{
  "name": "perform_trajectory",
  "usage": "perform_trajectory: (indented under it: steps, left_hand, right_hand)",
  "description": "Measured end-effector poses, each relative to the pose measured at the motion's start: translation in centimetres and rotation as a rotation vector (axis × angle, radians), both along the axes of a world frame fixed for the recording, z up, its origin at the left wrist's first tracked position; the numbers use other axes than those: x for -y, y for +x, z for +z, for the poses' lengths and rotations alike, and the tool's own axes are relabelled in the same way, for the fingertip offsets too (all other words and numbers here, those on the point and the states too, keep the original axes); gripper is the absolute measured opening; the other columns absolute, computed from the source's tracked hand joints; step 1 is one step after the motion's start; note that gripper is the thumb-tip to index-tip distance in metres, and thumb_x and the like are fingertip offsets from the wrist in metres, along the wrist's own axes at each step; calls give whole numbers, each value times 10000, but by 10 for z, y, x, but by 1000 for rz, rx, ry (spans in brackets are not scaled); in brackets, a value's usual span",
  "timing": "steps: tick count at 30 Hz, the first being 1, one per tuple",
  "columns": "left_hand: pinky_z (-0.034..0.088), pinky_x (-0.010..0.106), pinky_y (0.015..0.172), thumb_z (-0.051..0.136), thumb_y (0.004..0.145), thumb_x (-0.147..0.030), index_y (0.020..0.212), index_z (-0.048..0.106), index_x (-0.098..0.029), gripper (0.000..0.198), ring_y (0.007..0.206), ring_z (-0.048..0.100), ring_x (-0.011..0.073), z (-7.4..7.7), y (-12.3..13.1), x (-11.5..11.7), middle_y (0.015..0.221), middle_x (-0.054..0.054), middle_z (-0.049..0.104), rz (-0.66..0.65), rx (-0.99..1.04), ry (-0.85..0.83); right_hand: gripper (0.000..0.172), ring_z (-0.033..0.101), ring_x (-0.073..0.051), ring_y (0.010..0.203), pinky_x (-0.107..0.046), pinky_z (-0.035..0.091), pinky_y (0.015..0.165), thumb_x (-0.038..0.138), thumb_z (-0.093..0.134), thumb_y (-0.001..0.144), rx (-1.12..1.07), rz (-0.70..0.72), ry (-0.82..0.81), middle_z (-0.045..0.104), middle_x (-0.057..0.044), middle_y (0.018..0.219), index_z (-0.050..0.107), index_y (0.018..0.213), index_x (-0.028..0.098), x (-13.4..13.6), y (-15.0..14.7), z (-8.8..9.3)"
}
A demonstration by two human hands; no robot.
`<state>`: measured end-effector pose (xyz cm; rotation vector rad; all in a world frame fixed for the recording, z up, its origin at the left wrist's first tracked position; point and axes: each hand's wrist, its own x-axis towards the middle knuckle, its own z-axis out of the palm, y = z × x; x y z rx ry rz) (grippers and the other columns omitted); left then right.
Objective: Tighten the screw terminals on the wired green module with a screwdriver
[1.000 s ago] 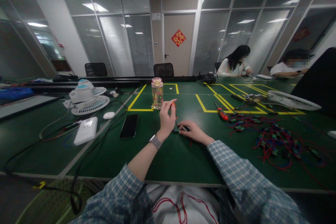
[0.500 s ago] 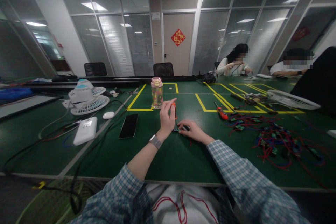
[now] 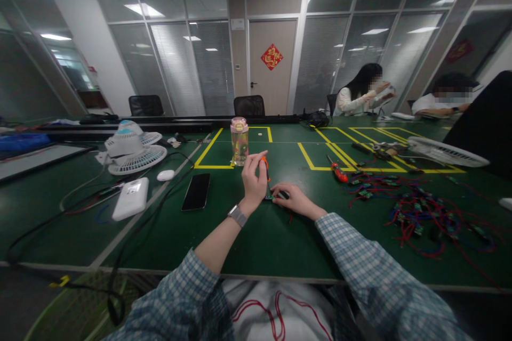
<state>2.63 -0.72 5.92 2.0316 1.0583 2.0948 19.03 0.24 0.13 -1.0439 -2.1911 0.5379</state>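
Observation:
My left hand (image 3: 255, 176) is closed round the orange-and-black handle of a screwdriver (image 3: 265, 164). The tool stands nearly upright, its thin shaft reaching down to a small green circuit board (image 3: 268, 197) on the table. From the other side, the fingertips of my right hand (image 3: 292, 200) pinch the board's right end. Part of the board is hidden under those fingers, and a short red wire (image 3: 290, 217) sticks out below them. Whether the shaft's tip touches the board is too small to tell.
A pink-lidded bottle (image 3: 239, 144) stands just beyond my left hand, a black phone (image 3: 196, 192) to its left. At right lie a red screwdriver (image 3: 339, 172) and a heap of wired boards (image 3: 424, 213). Farther left are a white fan (image 3: 132, 152) and a white power bank (image 3: 131, 199).
My two hands, the screwdriver and the board hold almost the same place. Across the table, a co-worker has raised their hands with something in them.

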Motion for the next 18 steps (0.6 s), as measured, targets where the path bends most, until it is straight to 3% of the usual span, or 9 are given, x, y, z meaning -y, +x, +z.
perform_trajectory:
  steps: [7,14,18]
  left_hand:
    - [484,294,803,575,911,-266,970,685,-213,135,804,561,149,-1,2,-1,885,29,513,63,14,11]
    - [474,316,874,416,980,-216,1125,637,-212,265,982,578,176,-1,1,-1,1022,63,589,-17,-13,-35]
    - [481,300,818,482,954,-221,1044,649,-202,190,892,580,170,1,2,-1,952,54,585,29,-10,-26]
  right_hand:
    - [55,645,-225,1007,-399,447,952,208,715,758,9,2,9,723,-55,1047,683,803,203,1,0,2]
    - [59,648,-222,1003,-391,450,945,198,717,758,10,0,6,724,-56,1046,681,803,201,1,-1,2]
    - [57,646,-221,1002,-394,445,945,193,715,757,14,-2,17,724,-51,1039,683,802,203,0,0,1]
